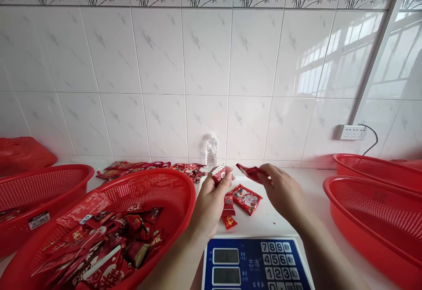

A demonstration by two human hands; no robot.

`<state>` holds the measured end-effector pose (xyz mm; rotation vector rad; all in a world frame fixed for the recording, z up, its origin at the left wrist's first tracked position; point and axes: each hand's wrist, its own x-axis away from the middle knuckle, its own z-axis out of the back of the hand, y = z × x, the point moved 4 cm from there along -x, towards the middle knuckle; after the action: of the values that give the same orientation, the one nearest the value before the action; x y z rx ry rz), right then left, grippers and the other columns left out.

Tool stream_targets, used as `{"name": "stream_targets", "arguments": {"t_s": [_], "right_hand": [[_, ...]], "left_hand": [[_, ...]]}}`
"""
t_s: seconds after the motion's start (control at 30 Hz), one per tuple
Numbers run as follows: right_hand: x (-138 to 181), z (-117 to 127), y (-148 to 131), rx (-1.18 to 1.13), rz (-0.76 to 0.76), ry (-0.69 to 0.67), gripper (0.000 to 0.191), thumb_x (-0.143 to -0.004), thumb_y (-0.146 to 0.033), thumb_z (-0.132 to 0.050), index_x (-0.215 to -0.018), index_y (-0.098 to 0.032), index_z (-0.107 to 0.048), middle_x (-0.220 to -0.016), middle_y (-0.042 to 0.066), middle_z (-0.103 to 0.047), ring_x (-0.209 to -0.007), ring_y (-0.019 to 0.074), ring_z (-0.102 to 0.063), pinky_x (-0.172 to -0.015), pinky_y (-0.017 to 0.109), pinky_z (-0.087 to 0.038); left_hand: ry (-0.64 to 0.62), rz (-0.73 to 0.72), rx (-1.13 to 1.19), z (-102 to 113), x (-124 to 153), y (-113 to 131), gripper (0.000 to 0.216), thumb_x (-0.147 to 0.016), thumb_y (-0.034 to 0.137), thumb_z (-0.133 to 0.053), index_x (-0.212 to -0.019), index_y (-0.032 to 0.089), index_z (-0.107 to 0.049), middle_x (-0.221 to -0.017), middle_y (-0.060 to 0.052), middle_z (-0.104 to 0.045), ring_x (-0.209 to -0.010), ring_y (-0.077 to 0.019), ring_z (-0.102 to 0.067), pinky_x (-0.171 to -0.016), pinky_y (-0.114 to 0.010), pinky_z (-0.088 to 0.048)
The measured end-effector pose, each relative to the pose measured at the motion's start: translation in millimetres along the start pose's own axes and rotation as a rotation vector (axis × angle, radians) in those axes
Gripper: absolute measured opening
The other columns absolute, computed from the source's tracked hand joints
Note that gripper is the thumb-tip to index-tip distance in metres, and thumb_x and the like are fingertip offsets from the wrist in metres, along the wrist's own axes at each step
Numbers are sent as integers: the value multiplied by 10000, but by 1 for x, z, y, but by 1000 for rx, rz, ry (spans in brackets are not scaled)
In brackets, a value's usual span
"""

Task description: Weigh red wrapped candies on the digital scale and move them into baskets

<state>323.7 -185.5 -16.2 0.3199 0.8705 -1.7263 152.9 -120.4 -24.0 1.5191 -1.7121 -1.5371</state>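
Note:
My left hand (212,197) is closed around a small red-and-white snack packet (219,173) with white dots on its top. To the right, my right hand (280,186) pinches a dark red packet (249,172) by one end. Between and below the hands, a larger red printed packet (246,199) and smaller red packets (228,206) lie on the white weighing plate (267,222). The blue scale panel (253,263) with its number keys sits nearest me, under my forearms.
A red perforated basket (180,180) heaped with red packets stands at left, another (75,173) beyond it. Red baskets (343,202) line the right side. A clear plastic bottle (211,151) stands by the tiled wall, near a row of packets (132,167). A power socket (352,132) is mounted right.

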Motion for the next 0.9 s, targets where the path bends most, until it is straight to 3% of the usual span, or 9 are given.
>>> {"name": "stream_targets", "arguments": {"t_s": [0.1, 0.2, 0.37, 0.5, 0.63, 0.73, 0.9], "right_hand": [[6, 11, -6, -213, 19, 31, 181, -936, -332, -396, -927, -261, -562, -920, 11, -676, -752, 168, -611, -613, 274, -416], [12, 16, -12, -447, 32, 46, 175, -926, -367, -425, -912, -249, -553, -799, 0, -660, -644, 138, -590, -578, 260, -457], [13, 15, -14, -754, -36, 87, 225, -903, -429, -494, -929, -215, -556, -698, -2, -623, -579, 124, -579, -545, 258, -519], [13, 13, -16, -982, -61, -13, 279, -885, -464, -532, -950, -196, -569, -764, 20, -643, -631, 127, -603, -572, 266, -545], [17, 14, -27, -1053, -13, -198, 330, -850, -467, -596, -1025, -187, -594, -847, 37, -663, -678, 123, -611, -549, 222, -522], [20, 12, -32, -1050, 7, -288, 303, -825, -455, -637, -934, -172, -630, -772, 25, -661, -629, 106, -582, -534, 210, -510], [23, 2, -26, -1171, -67, -194, 268, -831, -422, -648, -970, -193, -662, -819, 34, -686, -700, 141, -626, -644, 278, -549]], "left_hand": [[-8, -49, -30, -1, -1, -1, 216, -800, 327, -690, -994, 232, -689, -1092, -41, -659, -1119, -198, -543, -975, -300, -394], [-59, -27, 68, -5, 1, -1, 237, -819, 330, -674, -1036, 236, -656, -1155, -36, -641, -1120, -197, -557, -955, -314, -435], [-159, 75, 220, -16, 8, 0, 301, -812, 340, -683, -1068, 204, -605, -1048, -70, -682, -1001, -231, -633, -849, -374, -519], [-145, 43, 245, -16, 8, 5, 343, -801, 298, -698, -1114, 205, -593, -1055, -73, -686, -1008, -234, -638, -869, -372, -514], [-129, -76, 160, -12, 8, 10, 252, -843, 288, -651, -1071, 191, -605, -1044, -72, -687, -1009, -226, -638, -876, -354, -513], [-135, -125, 97, -11, 11, 12, 259, -859, 300, -630, -1099, 208, -595, -1031, -60, -688, -976, -209, -649, -861, -343, -522], [-149, -157, 66, -12, 16, 18, 269, -855, 322, -629, -1087, 187, -611, -1012, -76, -686, -931, -204, -653, -814, -321, -536]]}}
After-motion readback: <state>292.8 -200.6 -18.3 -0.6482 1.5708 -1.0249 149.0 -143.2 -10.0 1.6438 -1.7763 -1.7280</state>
